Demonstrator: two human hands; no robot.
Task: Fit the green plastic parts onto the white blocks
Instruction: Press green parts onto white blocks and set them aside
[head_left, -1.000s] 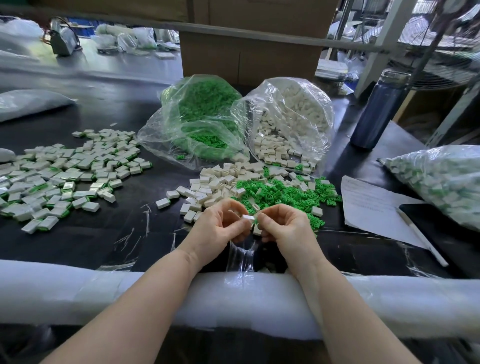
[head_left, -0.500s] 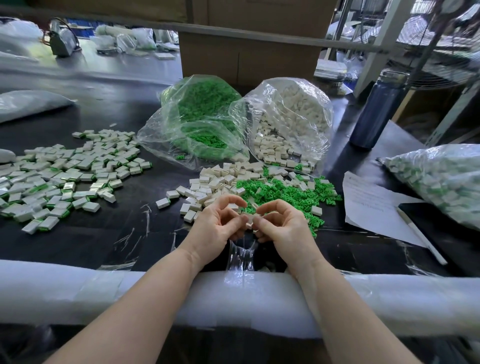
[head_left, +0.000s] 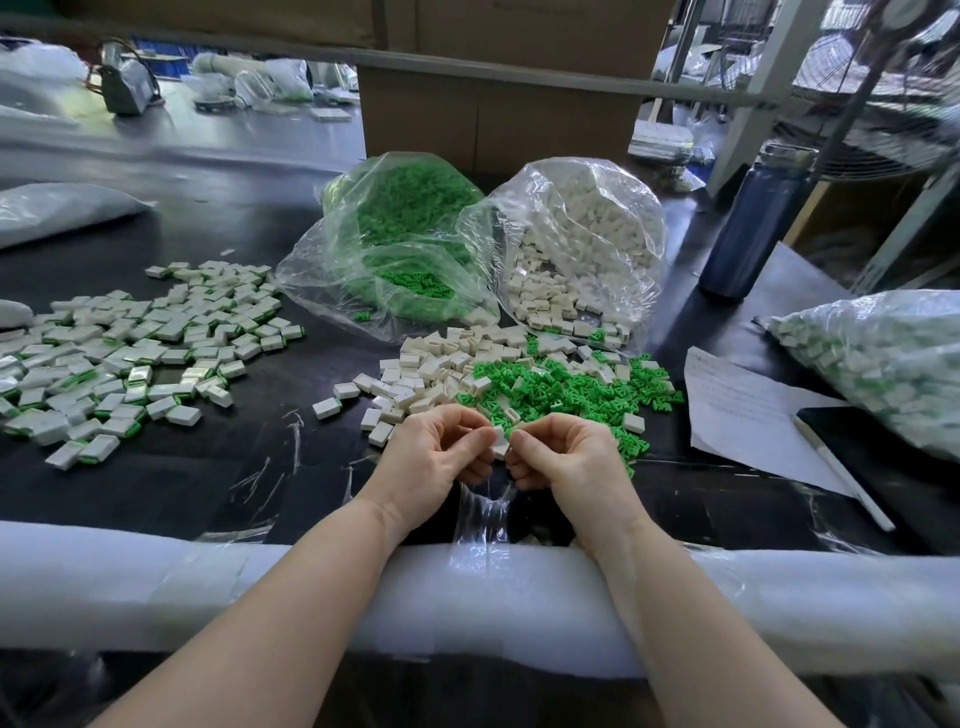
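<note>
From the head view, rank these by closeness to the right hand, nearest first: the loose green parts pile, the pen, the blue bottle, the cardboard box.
Measured from the right hand:
1. Loose green parts pile, just beyond the hand's fingers.
2. Pen, off to the right, lying on the paper.
3. Blue bottle, far right, standing upright.
4. Cardboard box, at the back, behind the two bags.

Two bare forearms; left hand (head_left: 435, 457), right hand (head_left: 566, 457); ringless, sleeveless, ungloved

Behind the loose pile of parts (head_left: 524, 382) lie two open bags (head_left: 571, 249); left of the pile, assembled blocks (head_left: 135, 353); right, a paper sheet (head_left: 743, 410).
</note>
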